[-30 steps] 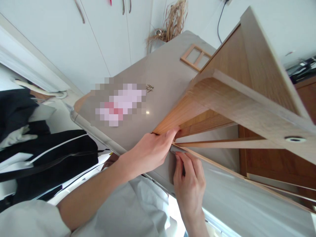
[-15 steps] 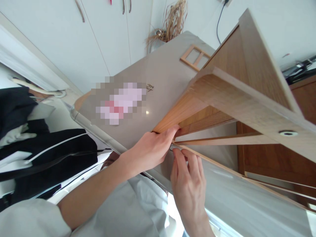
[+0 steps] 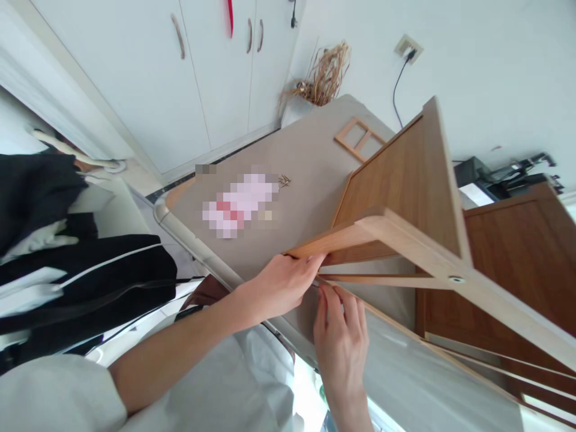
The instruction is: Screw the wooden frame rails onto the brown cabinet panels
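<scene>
A wooden furniture frame (image 3: 416,237) with a solid panel (image 3: 405,174) stands tilted on the table. My left hand (image 3: 283,282) is closed around its near lower corner, the fingers wrapped over the wood. Just right of it, my right hand (image 3: 342,324) is pinched beside the same corner, close to a thin wooden rail (image 3: 387,315). A small thin metal piece, which looks like a hex key, sits at its fingertips and is mostly hidden. One frame leg carries a round metal fitting (image 3: 456,279).
On the beige table (image 3: 310,144) lie several screws (image 3: 284,180), a blurred pink-and-white packet (image 3: 238,204) and a small wooden frame (image 3: 360,138). Dried stalks (image 3: 330,72) stand behind it. A brown wooden cabinet (image 3: 517,258) is at right, dark clothing (image 3: 99,288) at left.
The view has shifted, so the table and wall show more. The frame appears lower and at a different angle. Both hands stay at the same corner; the metal piece shows less.
</scene>
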Demonstrator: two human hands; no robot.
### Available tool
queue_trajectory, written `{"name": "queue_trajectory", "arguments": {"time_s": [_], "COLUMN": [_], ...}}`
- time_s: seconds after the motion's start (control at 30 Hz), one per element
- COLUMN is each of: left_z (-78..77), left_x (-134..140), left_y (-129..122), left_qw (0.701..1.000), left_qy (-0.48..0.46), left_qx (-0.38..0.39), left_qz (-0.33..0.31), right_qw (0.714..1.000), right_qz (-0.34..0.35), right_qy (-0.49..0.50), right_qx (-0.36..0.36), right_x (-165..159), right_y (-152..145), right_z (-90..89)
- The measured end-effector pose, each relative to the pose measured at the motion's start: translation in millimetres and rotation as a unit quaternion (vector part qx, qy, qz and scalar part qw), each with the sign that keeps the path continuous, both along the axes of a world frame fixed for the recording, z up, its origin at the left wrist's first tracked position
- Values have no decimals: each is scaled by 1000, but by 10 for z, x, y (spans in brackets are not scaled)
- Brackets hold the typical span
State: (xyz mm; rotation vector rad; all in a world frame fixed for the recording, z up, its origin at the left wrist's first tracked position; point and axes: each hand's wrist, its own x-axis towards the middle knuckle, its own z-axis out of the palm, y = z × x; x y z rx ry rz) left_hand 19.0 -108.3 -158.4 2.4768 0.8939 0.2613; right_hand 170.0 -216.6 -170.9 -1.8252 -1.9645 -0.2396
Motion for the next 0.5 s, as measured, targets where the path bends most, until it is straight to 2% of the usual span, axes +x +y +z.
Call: {"name": "queue_trajectory", "arguments": {"time_s": [0.23,0.5], "left_z": [-111,-137], "left_x": [-2,-21], "left_y": [0,45], "left_qw": [1000,1000], "left_qy": [-12,-11], "left_qx": [-1,0], "left_qz": [6,17], "right_qw": [997,990], "right_qz": [-6,-33], "right_qy": [78,119], "right_qx": [15,66], "right_x": [65,-46], "right_y": [-10,48], "right_z": [-198,-289]}}
